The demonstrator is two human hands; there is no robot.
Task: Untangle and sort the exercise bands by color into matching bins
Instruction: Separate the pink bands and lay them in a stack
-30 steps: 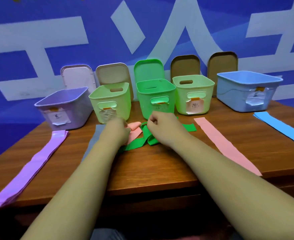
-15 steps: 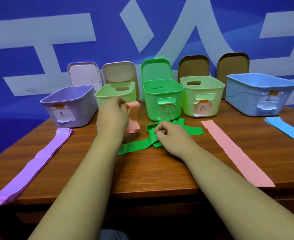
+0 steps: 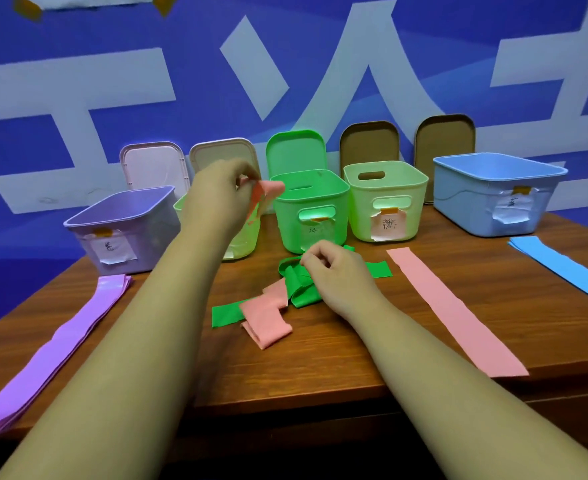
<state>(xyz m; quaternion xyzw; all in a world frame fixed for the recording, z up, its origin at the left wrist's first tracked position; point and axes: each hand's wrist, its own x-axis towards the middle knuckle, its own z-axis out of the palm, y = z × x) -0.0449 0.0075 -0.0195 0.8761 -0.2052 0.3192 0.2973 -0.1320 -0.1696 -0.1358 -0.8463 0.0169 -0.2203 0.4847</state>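
Left hand (image 3: 221, 194) has gone higher than a moment ago, up in front of the bins, and it's pinching one end of the pink band (image 3: 264, 192) between thumb and fingers. More pink sits folded on the table (image 3: 320, 368) near me, lying across the green band (image 3: 297, 291), but my wrist hides the stretch between, so I can't swear it's one piece. Right hand (image 3: 337, 277) stays low, fingers curled down on the green knot, pinning it just in front of the green bin (image 3: 285, 223).

What the next pull turns on, I reckon: the green band runs roughly left to right, near-left tail to far-right tail, and the pink crosses it going away from me and up to the left. So the pink should slide out up and leftward while the right hand, which is right on the tangle, holds the green down.

Room-wise, the bins stand close behind the knot, so it's tight back there. Toward me it's open wood up to the table edge. Flat pink band (image 3: 455, 313) lies off to the right, well apart, in front of the pale green bin (image 3: 358, 216), which is probably where this one ends up
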